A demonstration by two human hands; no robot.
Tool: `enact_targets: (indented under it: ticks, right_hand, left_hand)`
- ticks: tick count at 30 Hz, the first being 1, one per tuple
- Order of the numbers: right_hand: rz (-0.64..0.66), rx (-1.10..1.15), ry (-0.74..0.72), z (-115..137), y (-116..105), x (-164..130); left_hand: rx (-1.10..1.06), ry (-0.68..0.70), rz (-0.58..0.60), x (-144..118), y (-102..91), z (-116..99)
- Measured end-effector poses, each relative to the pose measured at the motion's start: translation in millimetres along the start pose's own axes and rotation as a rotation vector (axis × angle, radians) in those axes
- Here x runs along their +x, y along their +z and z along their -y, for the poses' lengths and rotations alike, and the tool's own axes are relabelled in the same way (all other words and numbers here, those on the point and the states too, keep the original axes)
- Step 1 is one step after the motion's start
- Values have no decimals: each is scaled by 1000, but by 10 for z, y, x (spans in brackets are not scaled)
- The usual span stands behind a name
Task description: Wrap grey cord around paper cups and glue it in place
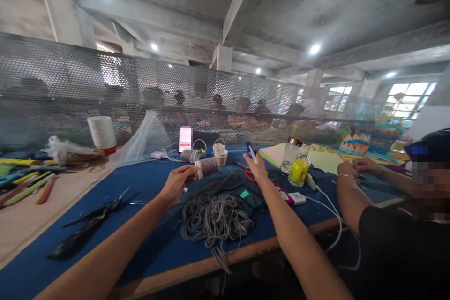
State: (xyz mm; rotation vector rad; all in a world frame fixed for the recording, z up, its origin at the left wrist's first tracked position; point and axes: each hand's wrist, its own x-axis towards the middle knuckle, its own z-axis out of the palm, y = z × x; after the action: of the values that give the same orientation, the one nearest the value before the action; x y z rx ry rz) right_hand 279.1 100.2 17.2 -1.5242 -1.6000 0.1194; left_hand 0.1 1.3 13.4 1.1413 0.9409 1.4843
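My left hand (176,183) is closed on the end of a small cup (208,168) wrapped in grey-purple cord, held tilted on its side above the table. In my right hand (258,169) is a blue-and-white tube (250,150), pointing up; its exact kind is unclear. Red-handled scissors (250,176) lie beside that hand, partly hidden by it. Below and between my forearms spreads a tangled heap of grey cord (215,220). Another cord-wrapped cup (190,155) lies behind the held one, and a small pale cup with a handle (220,154) stands to its right.
A lit phone (185,138) leans at the back. Right of my hands stand a glass jar (286,161), a yellow bottle (299,172) and a power strip (297,198) with white cables. Dark cutters (105,208) lie at left. A co-worker's arms (353,192) reach in at right.
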Motion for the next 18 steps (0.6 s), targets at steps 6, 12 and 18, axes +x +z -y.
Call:
enact_targets:
  ticks: [6,12,18]
  right_hand:
    - [17,538,-110,285,86,-161]
    - [258,740,-305,665,83,-492]
    - [421,689,-327,801,103,-708]
  left_hand:
    - [79,44,57,-22,51,11]
    - [175,27,38,-27,57,71]
    - [252,37,46,-43,87,79]
